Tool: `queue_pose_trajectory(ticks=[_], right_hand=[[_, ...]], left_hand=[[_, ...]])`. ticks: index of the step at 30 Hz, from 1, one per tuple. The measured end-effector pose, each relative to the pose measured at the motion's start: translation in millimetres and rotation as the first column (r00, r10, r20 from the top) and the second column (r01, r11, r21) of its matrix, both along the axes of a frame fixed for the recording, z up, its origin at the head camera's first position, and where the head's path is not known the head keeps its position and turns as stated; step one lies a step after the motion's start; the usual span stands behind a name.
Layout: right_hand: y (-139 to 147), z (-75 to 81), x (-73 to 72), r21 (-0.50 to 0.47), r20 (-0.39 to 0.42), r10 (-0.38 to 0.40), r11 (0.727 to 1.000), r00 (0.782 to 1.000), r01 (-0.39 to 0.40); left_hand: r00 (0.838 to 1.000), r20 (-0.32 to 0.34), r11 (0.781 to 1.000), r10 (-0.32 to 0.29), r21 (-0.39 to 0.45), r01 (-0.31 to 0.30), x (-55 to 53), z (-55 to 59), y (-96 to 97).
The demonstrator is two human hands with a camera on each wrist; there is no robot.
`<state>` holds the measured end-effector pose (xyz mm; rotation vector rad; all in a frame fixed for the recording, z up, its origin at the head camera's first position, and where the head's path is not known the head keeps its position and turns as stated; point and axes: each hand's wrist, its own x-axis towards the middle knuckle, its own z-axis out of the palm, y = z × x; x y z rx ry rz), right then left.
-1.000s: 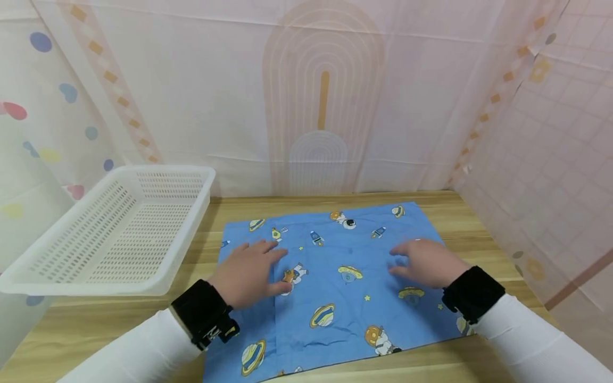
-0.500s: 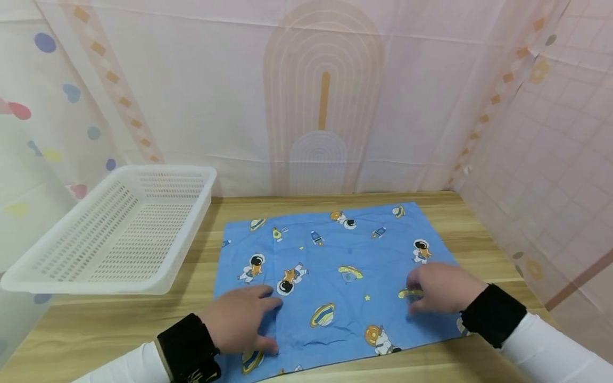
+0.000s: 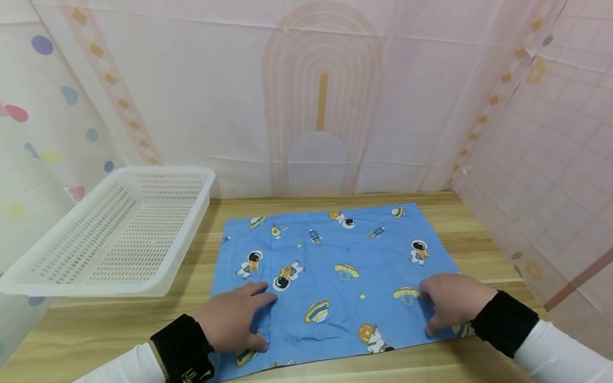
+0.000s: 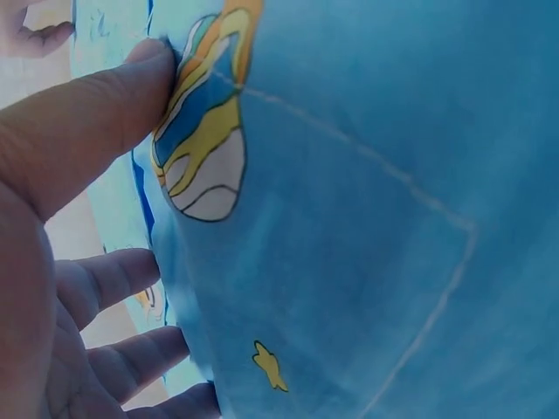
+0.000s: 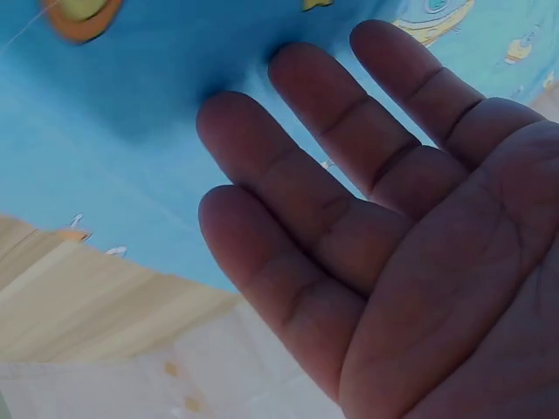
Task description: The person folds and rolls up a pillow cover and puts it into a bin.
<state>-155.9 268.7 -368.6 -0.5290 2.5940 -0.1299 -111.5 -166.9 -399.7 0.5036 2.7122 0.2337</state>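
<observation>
A blue cloth (image 3: 292,242) printed with astronauts, rockets and ringed planets lies flat on the wooden table, with a crease down its left part. My left hand (image 3: 232,316) rests on its near left part, fingers spread. In the left wrist view, the thumb (image 4: 105,122) touches the cloth beside a planet print and a pale stitched line crosses the fabric. My right hand (image 3: 455,300) is at the near right edge of the cloth. The right wrist view shows extended fingers (image 5: 332,96) at the fabric, with the thumb out of sight.
A white perforated plastic basket (image 3: 206,207) stands to the left of the cloth. Bare wooden tabletop (image 3: 383,367) shows around the cloth. Printed curtains (image 3: 215,80) hang behind and at both sides.
Both hands have come down and nearer, the left one toward the near left corner and the right one outward to the right edge. The cloth's near part has shifted slightly left.
</observation>
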Motion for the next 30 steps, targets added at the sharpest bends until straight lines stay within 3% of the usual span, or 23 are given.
queue_pose_trajectory(ticks=[8,14,26,30], right_hand=[[8,-3.0,1.9,-0.007,0.001,0.022,1.0,1.0,-0.022],[16,-7.4,3.6,0.004,-0.013,0.043,0.999,0.999,-0.043],[33,-11.6,5.2,0.054,-0.024,0.061,0.997,0.998,-0.059],[37,-10.5,6.8,0.058,-0.034,0.072,0.996,0.997,-0.07]], left_hand=[[0.999,-0.001,0.998,0.052,0.022,-0.052,-2.8,-1.2,-4.9],[0.999,-0.017,0.999,0.036,0.028,-0.035,-3.3,0.3,-6.8],[0.998,-0.049,0.999,0.031,0.005,-0.031,5.0,3.7,-3.3],[0.994,-0.104,0.999,0.038,-0.006,-0.039,10.9,3.4,-0.8]])
